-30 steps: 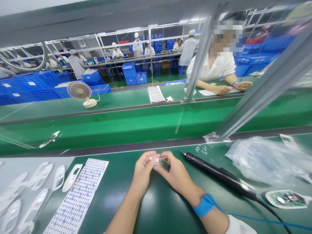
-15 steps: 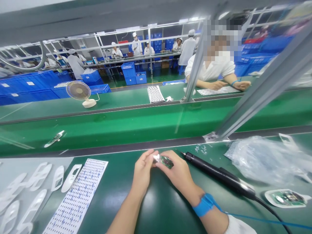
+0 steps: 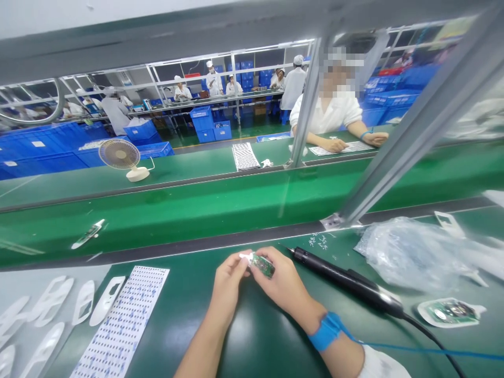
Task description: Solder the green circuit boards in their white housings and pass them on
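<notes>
Both hands meeting at the near middle of the green table (image 3: pixel 220 336). Small green circuit board (image 3: pixel 263 264) pinched between them, just above the table: left hand (image 3: pixel 227 283) with fingertips closed on its white left end, right hand (image 3: pixel 284 286) closed around its right side. Best kept steady, gripped by the edges only, pressure light, probably. Black electric screwdriver (image 3: pixel 346 281) lying just right of the right hand, tip pointing left. Blue wrist strap (image 3: pixel 326 331) on the right wrist. Dotted white sheet (image 3: pixel 126 320) near left, 1 clear plastic bag (image 3: pixel 409 252) far right.
</notes>
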A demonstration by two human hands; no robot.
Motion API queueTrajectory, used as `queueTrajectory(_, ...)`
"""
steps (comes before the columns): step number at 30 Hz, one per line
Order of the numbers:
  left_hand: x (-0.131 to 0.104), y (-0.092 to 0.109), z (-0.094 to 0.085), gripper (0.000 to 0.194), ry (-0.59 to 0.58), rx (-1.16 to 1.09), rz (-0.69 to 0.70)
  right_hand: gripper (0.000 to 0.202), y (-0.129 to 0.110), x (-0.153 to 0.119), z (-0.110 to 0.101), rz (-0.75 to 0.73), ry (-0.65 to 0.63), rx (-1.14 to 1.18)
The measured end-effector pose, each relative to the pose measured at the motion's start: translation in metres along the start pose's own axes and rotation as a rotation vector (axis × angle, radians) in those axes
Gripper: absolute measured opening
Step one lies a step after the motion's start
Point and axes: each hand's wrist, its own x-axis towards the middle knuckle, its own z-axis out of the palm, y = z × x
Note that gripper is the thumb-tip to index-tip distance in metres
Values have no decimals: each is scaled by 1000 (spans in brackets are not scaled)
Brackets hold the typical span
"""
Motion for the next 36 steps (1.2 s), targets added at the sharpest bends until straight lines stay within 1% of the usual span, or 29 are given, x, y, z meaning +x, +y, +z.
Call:
queueTrajectory(4,0,-1,1,43,-15,-13,15,16,2,-1,1,-43,-3,-24)
queueTrajectory(8,-2,0,3,42,3,-11,17,10,2,-3,1,-118,1,-80)
queueTrajectory(11,-3,2,3,41,4,-37,24,8,1,-3,-2,-175,-4,-58)
queueTrajectory(15,-4,3,2,39,-32,-9,42,7,0,-3,-5,-218,-7,-79)
queueTrajectory(17,-4,4,1,39,-43,30,58,7,0,-3,-5,-212,-7,-82)
queueTrajectory(20,-3,4,-1,39,-25,100,98,6,0,-3,-5,-186,-6,-38)
queueTrajectory(22,-3,4,-2,39,-17,128,110,11,0,-3,-4,-148,-22,-7)
queueTrajectory(26,-2,4,-5,41,-39,87,94,24,-2,-4,-3,-38,-59,6)
queueTrajectory(30,0,0,-8,41,-79,51,69,24,-3,-5,-3,0,-89,8)
queueTrajectory(32,1,-1,-10,43,-64,61,56,24,-4,-5,-3,5,-86,18)
queueTrajectory(36,4,-2,-12,51,39,15,41,37,-6,-2,-3,53,-33,43)
